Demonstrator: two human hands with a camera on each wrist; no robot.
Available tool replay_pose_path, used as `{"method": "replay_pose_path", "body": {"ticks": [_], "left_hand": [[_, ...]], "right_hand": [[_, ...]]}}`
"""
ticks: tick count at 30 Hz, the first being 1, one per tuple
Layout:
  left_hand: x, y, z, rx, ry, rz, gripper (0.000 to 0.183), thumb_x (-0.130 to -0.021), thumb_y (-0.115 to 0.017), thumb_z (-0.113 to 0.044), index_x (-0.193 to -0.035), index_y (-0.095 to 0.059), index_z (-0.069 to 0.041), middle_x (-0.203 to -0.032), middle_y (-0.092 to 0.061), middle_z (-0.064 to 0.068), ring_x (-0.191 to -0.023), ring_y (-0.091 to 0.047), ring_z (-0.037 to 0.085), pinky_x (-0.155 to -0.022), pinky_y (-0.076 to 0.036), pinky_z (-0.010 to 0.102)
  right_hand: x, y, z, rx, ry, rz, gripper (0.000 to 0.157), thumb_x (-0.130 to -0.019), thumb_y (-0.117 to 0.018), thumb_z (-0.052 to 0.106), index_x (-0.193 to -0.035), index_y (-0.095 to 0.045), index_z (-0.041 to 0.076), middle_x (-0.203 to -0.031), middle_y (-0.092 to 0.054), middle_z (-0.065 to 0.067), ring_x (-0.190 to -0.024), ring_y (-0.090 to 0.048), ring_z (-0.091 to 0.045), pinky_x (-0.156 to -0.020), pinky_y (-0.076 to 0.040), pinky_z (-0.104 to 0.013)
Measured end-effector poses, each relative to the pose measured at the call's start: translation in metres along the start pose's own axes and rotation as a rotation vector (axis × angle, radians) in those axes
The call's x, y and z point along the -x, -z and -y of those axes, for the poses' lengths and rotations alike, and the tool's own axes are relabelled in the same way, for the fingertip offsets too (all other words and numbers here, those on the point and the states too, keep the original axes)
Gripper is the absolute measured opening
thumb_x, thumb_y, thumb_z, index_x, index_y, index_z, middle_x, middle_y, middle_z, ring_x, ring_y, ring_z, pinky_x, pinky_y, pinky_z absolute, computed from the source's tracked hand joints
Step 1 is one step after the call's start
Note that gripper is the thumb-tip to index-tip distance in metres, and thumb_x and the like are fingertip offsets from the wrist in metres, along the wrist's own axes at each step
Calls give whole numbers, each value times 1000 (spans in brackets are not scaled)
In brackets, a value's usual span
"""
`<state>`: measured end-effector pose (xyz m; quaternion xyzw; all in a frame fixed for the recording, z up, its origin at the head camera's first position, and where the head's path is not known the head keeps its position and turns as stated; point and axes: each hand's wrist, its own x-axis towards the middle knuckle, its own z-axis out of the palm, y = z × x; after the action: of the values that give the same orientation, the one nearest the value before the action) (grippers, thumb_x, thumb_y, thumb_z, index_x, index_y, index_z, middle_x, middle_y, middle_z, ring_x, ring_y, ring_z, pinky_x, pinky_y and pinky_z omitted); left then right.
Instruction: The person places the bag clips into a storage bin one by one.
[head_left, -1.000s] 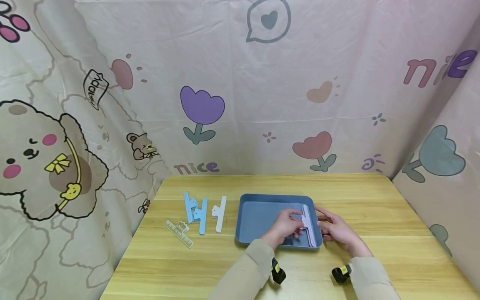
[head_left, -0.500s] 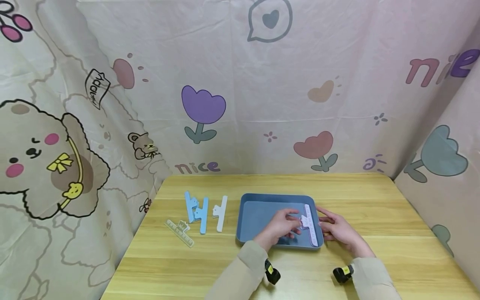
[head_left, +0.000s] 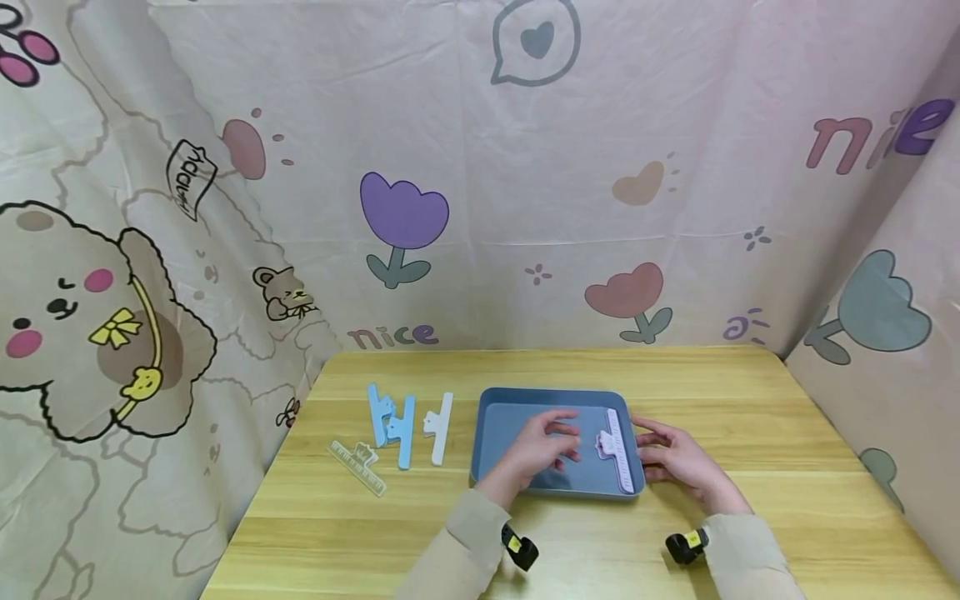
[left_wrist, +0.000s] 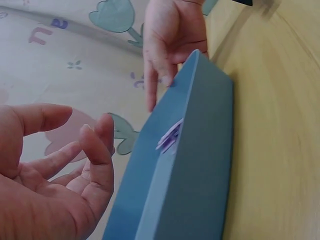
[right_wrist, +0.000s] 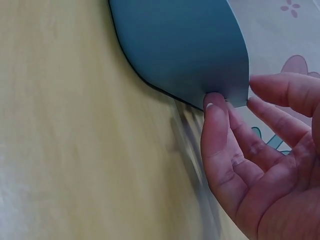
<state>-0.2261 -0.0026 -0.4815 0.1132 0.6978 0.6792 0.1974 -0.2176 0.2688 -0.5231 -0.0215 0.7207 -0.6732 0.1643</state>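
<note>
Head view of two bare hands at work on a pale wooden counter [head_left: 750, 417]. A shallow blue-grey tray [head_left: 513, 425] sits right of centre in the lower half of the frame. Inside it, along its right wall, lies a lavender clip [head_left: 618, 454], its long bar running from far to near and its handle pointing left.

The left hand [head_left: 538, 450] hangs over the middle of the tray, apart from the clip, its fingers loosely bent and separated. The right hand [head_left: 675, 462] is at the tray's right edge, fingers apart; the right wrist view shows fingertips touching the outer wall and rim.

Left of the tray, four more clips lie on the counter: a white clip [head_left: 443, 429] nearest the tray; two light blue clips [head_left: 407, 432] side by side, too close together to tell whether they touch; and a clear clip [head_left: 358, 468] lying slantwise below them, at lower left.

Both arms, in beige sleeves [head_left: 453, 542], enter from the bottom of the frame, a small black device [head_left: 519, 547] at each wrist. Pale fabric [head_left: 487, 167] printed with tulips, hearts and bears fills the upper half and both sides.
</note>
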Motion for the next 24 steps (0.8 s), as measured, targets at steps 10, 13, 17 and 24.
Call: {"method": "replay_pose_path", "body": {"ticks": [10,13,17,24], "left_hand": [[16,29,-9,17,-38,-49,42,-93,-66,-10,-133,-56,-11,-114,-64,9,-80,-69,25,-58,-52,30],[22,39,-11,22,-49,-79,40,-93,-67,-12,-132,-57,-11,-113,-63,15,-82,-68,28,-60,-53,32],[31,53,-11,22,-71,-115,39,-95,-66,-13,-132,-56,-9,-113,-62,20,-82,-67,27,-62,-53,32],[48,82,-4,15,-74,-188,41,-95,-64,-11,-134,-52,-4,-107,-62,16,-80,-65,23,-66,-54,37]], "right_hand": [[-1,-3,4,22,-5,-47,70,-90,-60,-5,-152,-26,-4,-122,-50,-28,-90,-63,-26,-71,-58,-39],[-2,-4,3,36,-4,-68,71,-89,-60,-5,-152,-28,-2,-120,-50,-27,-89,-62,-26,-70,-58,-39],[-3,-5,3,52,2,-77,67,-90,-60,-5,-150,-30,-2,-119,-51,-26,-89,-62,-26,-70,-58,-39],[-3,-5,3,72,4,-79,60,-95,-58,-1,-149,-33,-4,-119,-52,-26,-88,-64,-25,-70,-58,-40]]}}
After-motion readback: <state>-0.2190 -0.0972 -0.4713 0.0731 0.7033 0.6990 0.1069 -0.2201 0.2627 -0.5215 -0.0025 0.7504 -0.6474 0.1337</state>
